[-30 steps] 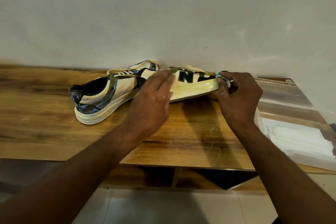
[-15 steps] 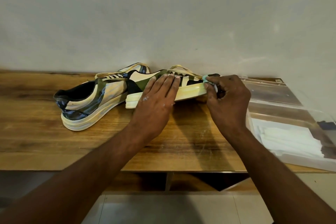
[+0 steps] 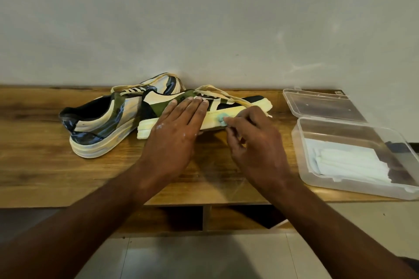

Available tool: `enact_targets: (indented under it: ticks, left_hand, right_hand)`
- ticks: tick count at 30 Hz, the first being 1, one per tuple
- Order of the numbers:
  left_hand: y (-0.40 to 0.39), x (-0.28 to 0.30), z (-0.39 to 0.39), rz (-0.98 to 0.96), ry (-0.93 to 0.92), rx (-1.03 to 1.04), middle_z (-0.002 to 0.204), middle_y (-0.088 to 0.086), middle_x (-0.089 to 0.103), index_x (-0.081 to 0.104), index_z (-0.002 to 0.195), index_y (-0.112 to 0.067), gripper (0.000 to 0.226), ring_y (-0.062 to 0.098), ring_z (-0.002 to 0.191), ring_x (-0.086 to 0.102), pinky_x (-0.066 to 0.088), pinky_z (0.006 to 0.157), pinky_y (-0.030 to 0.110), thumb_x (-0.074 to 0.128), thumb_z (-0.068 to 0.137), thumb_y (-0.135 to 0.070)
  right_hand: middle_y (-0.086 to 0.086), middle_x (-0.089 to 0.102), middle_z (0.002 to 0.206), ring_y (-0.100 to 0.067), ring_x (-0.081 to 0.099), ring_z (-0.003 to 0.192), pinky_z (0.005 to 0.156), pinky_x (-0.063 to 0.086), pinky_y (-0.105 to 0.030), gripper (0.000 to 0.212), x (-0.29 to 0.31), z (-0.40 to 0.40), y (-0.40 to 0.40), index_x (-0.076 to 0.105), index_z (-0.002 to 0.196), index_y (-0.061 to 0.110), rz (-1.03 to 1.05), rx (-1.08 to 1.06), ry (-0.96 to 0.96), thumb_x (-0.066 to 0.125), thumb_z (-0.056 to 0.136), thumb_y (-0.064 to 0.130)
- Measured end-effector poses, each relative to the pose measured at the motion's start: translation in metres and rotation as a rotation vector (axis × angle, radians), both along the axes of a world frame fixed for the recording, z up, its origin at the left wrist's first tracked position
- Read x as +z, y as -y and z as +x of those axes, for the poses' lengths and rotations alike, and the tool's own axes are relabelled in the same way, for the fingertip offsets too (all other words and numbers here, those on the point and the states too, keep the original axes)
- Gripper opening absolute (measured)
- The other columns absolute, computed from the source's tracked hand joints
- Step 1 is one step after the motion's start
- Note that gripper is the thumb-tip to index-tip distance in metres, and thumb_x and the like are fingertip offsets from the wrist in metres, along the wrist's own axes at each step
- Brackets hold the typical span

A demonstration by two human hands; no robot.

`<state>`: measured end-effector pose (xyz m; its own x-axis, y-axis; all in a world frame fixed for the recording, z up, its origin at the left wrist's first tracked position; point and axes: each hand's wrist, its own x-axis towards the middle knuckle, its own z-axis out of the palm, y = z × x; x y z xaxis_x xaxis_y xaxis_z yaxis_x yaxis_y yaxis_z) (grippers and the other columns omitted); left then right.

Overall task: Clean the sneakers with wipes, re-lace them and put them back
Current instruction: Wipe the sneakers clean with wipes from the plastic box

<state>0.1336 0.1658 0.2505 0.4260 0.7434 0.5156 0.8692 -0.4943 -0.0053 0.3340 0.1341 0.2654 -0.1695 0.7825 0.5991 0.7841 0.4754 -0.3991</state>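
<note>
Near the wooden bench's [image 3: 45, 165] back edge, the left hand [image 3: 174, 133] presses flat-fingered on the green-and-cream sneaker [image 3: 229, 108], while the right hand [image 3: 254, 140] pinches a small pale-blue wipe [image 3: 221, 118] against its yellowed sole.

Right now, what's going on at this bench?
A person is wiping a sneaker. The left hand presses flat on the green sneaker, steadying it on the wooden bench. The right hand pinches a small bluish wipe against its pale sole edge. The second sneaker sits to the left, untouched. An open clear box with white wipes sits at right. Laces lie loose.
</note>
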Motion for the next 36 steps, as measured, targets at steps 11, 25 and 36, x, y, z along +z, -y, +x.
enact_targets:
  ticks: [11,25,36]
  left_hand:
    - [0.000,-0.005,0.002,-0.033,0.039,-0.012,0.164,0.016,0.040,0.035,0.161,-0.007,0.083,0.031,0.154,0.035,0.028,0.126,0.054,0.071,0.087,0.002]
    - [-0.002,-0.005,0.007,-0.029,0.080,-0.003,0.159,0.016,0.047,0.043,0.157,-0.007,0.086,0.032,0.150,0.042,0.031,0.124,0.054,0.079,0.080,0.006]
    - [-0.006,-0.007,0.005,-0.030,0.064,-0.017,0.163,0.014,0.042,0.037,0.160,-0.008,0.085,0.029,0.154,0.036,0.026,0.127,0.052,0.076,0.085,0.005]
  right_hand:
    - [-0.004,0.063,0.109,-0.012,0.060,0.090,0.077,0.055,-0.017,0.026,0.015,-0.018,-0.009,0.077,0.116,0.010,-0.028,-0.125,-0.110,0.076,0.091,0.003]
    - [0.000,0.061,0.102,-0.006,0.056,0.086,0.073,0.048,-0.008,0.025,0.014,-0.004,-0.021,0.078,0.114,0.010,0.001,-0.241,-0.215,0.077,0.090,0.005]
    - [0.002,0.073,0.083,-0.005,0.058,0.070,0.067,0.039,-0.002,0.008,0.020,0.043,-0.045,0.080,0.086,0.015,-0.028,-0.399,-0.263,0.076,0.084,0.009]
